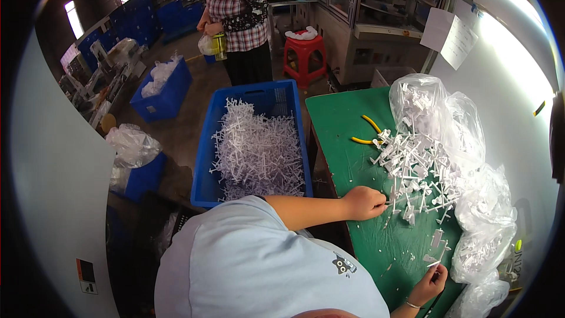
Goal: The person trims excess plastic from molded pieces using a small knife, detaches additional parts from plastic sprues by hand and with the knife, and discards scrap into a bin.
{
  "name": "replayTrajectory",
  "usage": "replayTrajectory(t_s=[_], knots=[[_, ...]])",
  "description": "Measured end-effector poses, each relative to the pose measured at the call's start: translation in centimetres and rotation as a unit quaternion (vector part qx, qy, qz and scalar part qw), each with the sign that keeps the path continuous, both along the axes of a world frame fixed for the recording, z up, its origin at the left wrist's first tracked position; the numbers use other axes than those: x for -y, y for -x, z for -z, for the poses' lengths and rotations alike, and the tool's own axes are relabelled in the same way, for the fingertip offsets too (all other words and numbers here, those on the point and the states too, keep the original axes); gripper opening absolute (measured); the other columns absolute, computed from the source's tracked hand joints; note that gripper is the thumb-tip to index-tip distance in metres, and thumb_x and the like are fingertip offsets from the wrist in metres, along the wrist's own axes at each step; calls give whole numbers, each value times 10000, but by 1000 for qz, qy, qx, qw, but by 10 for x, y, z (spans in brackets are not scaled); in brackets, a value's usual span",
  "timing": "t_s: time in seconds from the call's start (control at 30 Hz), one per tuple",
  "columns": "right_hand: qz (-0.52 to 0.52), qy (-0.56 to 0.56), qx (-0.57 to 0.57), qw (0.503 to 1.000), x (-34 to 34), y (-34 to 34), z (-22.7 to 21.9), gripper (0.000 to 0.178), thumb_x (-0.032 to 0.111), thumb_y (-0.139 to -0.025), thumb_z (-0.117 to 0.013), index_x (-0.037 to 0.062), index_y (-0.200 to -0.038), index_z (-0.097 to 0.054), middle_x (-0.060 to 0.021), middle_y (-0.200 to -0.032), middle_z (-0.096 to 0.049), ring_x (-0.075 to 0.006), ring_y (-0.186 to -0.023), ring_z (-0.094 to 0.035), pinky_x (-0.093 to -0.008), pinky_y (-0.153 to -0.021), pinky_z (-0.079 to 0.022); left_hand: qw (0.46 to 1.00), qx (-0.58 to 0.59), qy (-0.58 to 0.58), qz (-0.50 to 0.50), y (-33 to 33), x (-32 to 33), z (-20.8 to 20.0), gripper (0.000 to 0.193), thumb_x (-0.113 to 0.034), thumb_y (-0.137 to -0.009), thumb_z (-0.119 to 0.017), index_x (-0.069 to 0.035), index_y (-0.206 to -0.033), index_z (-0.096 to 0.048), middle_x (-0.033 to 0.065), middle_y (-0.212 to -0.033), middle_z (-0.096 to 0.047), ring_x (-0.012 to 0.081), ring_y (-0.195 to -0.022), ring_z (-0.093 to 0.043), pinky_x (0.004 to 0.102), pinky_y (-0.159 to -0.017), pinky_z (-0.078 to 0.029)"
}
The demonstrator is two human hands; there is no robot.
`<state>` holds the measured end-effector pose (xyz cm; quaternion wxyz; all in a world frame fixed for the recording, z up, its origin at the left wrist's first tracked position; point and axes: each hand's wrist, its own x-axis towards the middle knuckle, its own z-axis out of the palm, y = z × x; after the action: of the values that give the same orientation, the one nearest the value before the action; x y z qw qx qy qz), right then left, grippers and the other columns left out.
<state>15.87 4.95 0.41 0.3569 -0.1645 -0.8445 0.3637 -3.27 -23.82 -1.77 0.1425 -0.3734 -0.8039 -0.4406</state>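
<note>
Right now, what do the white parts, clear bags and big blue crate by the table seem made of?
White parts: probably moulded plastic, matte; even colour, thin stems. Bags: plastic film, glossy; crinkled, see-through. Crate: likely rigid plastic, satin; perforated wall.

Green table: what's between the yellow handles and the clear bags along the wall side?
A loose heap of white plastic parts lies between the yellow handles and the clear bags, seen in the head view.

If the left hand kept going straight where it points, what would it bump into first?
Probably the white plastic pieces heaped just beyond the left hand, though their exact depth is unclear.
</note>
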Motion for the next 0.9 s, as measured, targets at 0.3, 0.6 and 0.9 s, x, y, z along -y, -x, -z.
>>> replayTrajectory(t_s=[0.3, 0.6, 0.9], knots=[[-21, -3, -17, 1000, 6, 1, -6, 122, 96, -927, -577, -25, -914, -578, -10, -742, -549, -74, -650, -481, -216, -561, -391, 999, 27, 19, 3, 0, 1, -1, 218, -212, -848, -606, -56, -708, -549, 98, -614, -532, 312, -575, -554, 430, -531, -418], [-24, 7, -15, 1000, 3, 0, -1, 108, 79, -928, -572, -27, -914, -576, -6, -735, -549, -63, -638, -483, -205, -548, -389, 1000, 30, 1, 5, -2, 0, -1, 207, -186, -843, -609, -48, -704, -543, 100, -613, -524, 307, -566, -546, 422, -525, -410], [-19, 6, -10, 1000, 1, -1, 0, 113, 88, -932, -572, -24, -919, -577, -4, -742, -550, -60, -632, -487, -204, -544, -395, 998, -26, -58, -18, -1, -1, -1, 201, -146, -827, -622, -49, -686, -518, 99, -612, -512, 304, -566, -539, 423, -515, -403]])
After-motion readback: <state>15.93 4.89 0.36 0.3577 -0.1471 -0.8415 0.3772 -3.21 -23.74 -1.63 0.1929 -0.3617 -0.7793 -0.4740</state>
